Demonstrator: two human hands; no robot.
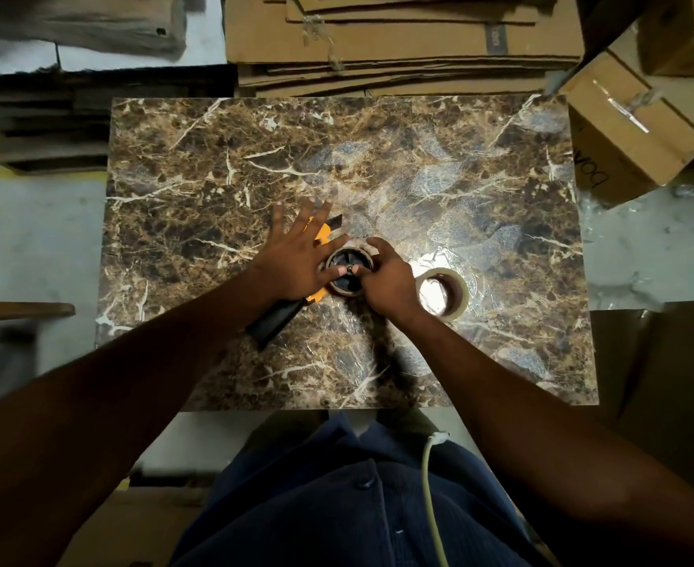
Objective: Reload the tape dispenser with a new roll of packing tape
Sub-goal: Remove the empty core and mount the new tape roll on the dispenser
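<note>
A yellow and black tape dispenser (273, 323) lies flat on the marble-patterned table (214, 165), its black handle pointing toward me. My left hand (296, 255) presses flat on its yellow body, fingers spread, thumb on the hub. A brown cardboard core (339, 290) sits around the dispenser's black spool. My right hand (382, 276) grips that core at its right rim, fingers curled over it. A new roll of clear packing tape (457, 296) lies flat on the table just right of my right hand.
Flattened cardboard sheets (398, 43) are stacked beyond the table's far edge. Taped cardboard boxes (639, 133) stand at the far right corner. A white cable (431, 484) hangs over my dark shirt near the table's front edge.
</note>
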